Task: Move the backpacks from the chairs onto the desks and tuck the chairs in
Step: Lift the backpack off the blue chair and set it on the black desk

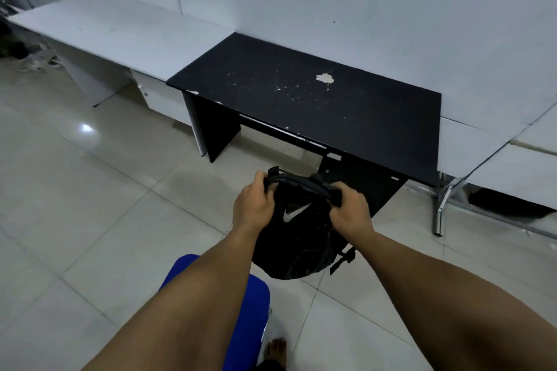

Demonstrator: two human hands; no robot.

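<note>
A black backpack (pixel 297 238) with a white logo hangs in the air in front of me, above the tiled floor. My left hand (pixel 253 205) grips the left end of its top strap. My right hand (pixel 351 209) grips the right end of the same strap. A black desk (pixel 316 99) with pale chipped spots stands just beyond the backpack, against the wall. A white desk (pixel 114 30) adjoins it on the left. Below my left forearm a blue chair seat (pixel 250 304) shows, partly hidden by the arm.
A metal frame (pixel 446 205) stands on the floor to the right of the black desk. Cables and clutter (pixel 33 60) lie under the far left end of the white desk. My bare foot (pixel 275 348) shows at the bottom edge.
</note>
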